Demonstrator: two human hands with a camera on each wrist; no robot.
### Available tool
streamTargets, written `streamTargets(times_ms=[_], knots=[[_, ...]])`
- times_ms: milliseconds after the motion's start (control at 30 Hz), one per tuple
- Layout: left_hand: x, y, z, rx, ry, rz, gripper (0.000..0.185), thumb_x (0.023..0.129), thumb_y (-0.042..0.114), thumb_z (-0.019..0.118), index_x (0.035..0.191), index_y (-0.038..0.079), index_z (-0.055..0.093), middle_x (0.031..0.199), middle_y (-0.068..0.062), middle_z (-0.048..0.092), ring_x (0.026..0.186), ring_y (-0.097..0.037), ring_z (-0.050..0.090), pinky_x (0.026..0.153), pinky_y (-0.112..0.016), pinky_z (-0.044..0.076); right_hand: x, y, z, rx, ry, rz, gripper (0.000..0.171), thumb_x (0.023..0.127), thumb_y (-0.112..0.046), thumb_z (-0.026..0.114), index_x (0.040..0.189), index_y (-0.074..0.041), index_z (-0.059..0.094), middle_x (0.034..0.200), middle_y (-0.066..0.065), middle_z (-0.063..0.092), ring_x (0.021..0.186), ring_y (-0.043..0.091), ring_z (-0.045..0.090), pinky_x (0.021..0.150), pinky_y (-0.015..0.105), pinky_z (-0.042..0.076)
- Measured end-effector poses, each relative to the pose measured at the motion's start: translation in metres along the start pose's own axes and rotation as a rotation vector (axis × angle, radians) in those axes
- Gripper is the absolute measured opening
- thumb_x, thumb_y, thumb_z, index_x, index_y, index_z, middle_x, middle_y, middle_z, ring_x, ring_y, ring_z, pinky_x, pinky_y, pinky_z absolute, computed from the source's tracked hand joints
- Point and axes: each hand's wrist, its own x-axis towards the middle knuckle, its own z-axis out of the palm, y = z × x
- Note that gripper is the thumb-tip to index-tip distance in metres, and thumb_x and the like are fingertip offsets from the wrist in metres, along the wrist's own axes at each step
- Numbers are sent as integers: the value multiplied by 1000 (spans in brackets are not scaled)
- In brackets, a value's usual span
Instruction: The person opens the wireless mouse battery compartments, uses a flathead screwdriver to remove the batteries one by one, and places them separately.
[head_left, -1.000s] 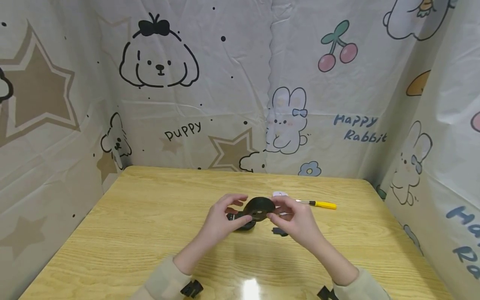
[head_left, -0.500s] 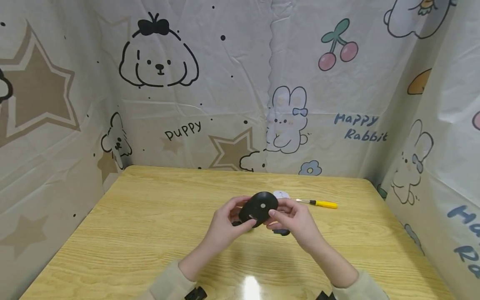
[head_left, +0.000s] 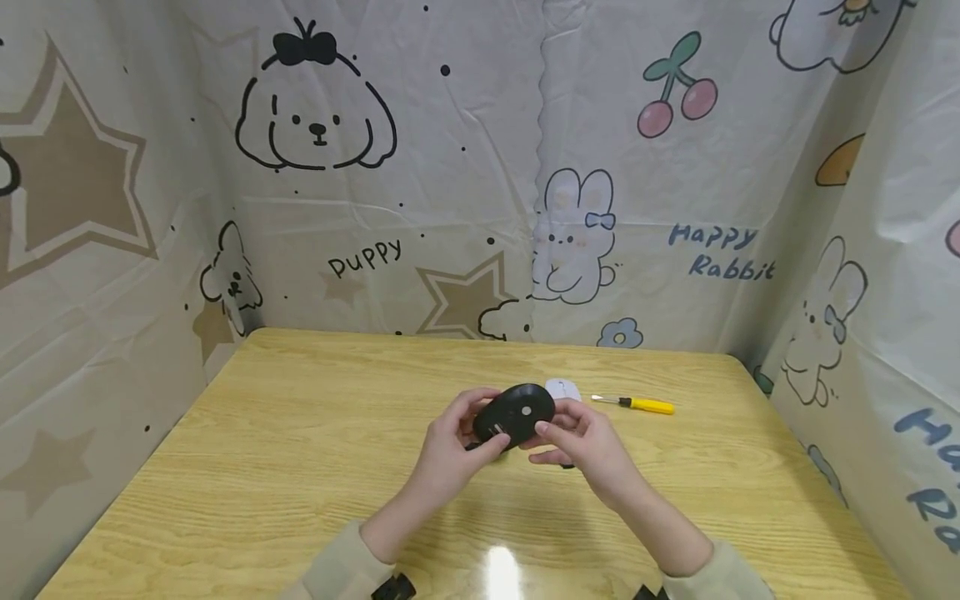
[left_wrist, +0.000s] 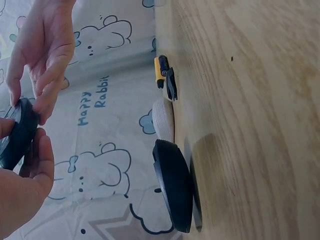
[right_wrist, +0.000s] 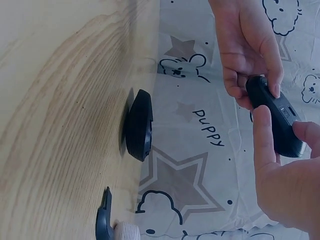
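Note:
Both hands hold a black computer mouse body a little above the wooden table, its underside turned up toward the head camera. My left hand grips its left end, thumb below and fingers curled over the top. My right hand pinches the right end with thumb and fingers. The left wrist view shows the mouse body between the two hands; in the right wrist view the mouse body sits under my right thumb. A separate black shell piece lies on the table beneath the hands.
A yellow-handled screwdriver lies to the right, beside a small white piece. A little black part rests on the table near the shell piece. Printed cloth walls close in three sides of the table.
The mouse body has been turned in the hands, from lying nearly flat to showing its underside. Both hands have drawn slightly closer together; the items on the table have not moved.

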Motion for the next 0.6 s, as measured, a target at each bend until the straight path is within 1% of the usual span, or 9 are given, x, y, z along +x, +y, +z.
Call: streamTargets(times_ms=[167, 233, 400, 500, 600], knots=[[1, 2, -4, -19, -3, -28, 50, 82, 9, 73, 126, 22, 53, 106, -7, 65, 85, -17, 64, 71, -24, 55, -1, -1, -2, -16, -28, -7, 47, 89, -15, 66, 128, -2, 43, 116, 17, 65, 91, 31, 68, 76, 46, 57], [2, 2, -6, -13, -17, -39, 47, 83, 9, 72, 124, 22, 53, 105, -8, 65, 86, -17, 65, 71, -24, 56, -1, -2, -2, -32, -34, -14, 51, 88, -13, 67, 131, -5, 40, 118, 19, 63, 90, 30, 69, 76, 47, 57], [5, 4, -14, -22, -91, -50, 40, 86, 12, 69, 122, 20, 53, 104, -11, 64, 89, -18, 65, 74, -25, 57, -1, -2, -4, -84, -38, -46, 58, 87, -9, 67, 135, -9, 34, 118, 24, 58, 89, 27, 68, 75, 47, 57], [6, 5, -18, -35, -132, -55, 39, 87, 14, 69, 123, 19, 54, 105, -13, 64, 89, -18, 65, 75, -25, 57, -1, -3, -3, -130, -34, -67, 59, 86, -10, 69, 134, -11, 36, 118, 25, 55, 91, 28, 66, 73, 48, 57], [8, 7, -20, -29, -159, -59, 40, 87, 14, 69, 124, 18, 55, 107, -14, 64, 89, -19, 65, 74, -26, 57, -2, -4, -2, -185, -32, -87, 56, 86, -12, 70, 133, -15, 39, 118, 23, 53, 93, 29, 64, 70, 45, 58]])
